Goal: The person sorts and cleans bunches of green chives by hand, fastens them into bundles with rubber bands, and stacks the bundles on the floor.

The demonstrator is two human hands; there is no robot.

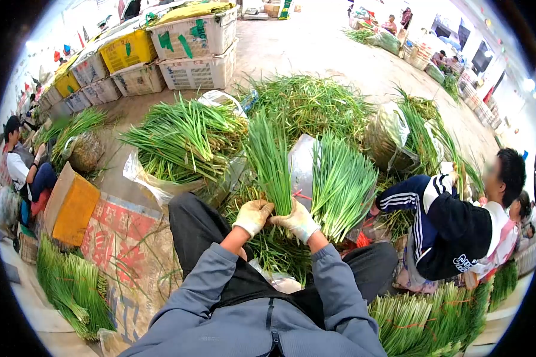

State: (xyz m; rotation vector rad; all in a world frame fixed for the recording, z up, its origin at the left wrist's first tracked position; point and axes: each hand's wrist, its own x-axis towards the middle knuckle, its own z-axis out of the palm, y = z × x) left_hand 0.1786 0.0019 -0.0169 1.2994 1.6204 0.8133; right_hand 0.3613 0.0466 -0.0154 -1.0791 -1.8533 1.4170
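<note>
Within curled right hand point(297, 221), greens point(270, 162).

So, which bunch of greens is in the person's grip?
The narrow bunch, its lower end at the gloved left hand and right hand. The wider fan to its right and the big heap to its left lie outside that grip.
</note>
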